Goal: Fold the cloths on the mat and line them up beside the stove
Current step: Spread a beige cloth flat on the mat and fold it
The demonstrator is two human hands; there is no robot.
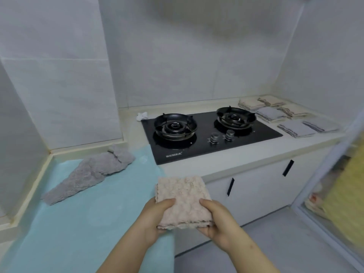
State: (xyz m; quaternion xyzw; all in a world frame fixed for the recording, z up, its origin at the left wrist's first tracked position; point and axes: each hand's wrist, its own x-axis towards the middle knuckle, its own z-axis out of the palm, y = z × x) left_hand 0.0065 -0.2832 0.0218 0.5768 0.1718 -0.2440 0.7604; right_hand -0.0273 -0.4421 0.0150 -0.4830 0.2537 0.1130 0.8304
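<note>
my fingers (167, 202) are curled round the near edge of the folded pink cloth (183, 194), thumbs on top and the rest underneath. my left hand (155, 217) grips its near left corner and my right hand (215, 221) its near right corner, so neither hand is free. the cloth is a thick square packet, held up in the air at the front edge of the worktop (226, 164), over the right edge of the blue mat (78, 223) and nearer to me than the stove (206, 134). by my reckoning its folding is finished and it only wants carrying to the far right end of the worktop. there the folded cloths (285, 117), beige ones and grey ones, lie in rows just beside the stove's right edge, reaching back toward the wall corner. there looks to be bare worktop along the front edge there, and i judge this one goes in it. one job is plainly left: the grey cloth (88, 172) lies crumpled and unfolded at the back of the mat, its far end against the raised back edge of the worktop. so i'd say most is done, with one cloth to place and one to fold. a small white crumpled thing (142, 116) sits by the stove's back left corner; i can't tell what it is.
</note>
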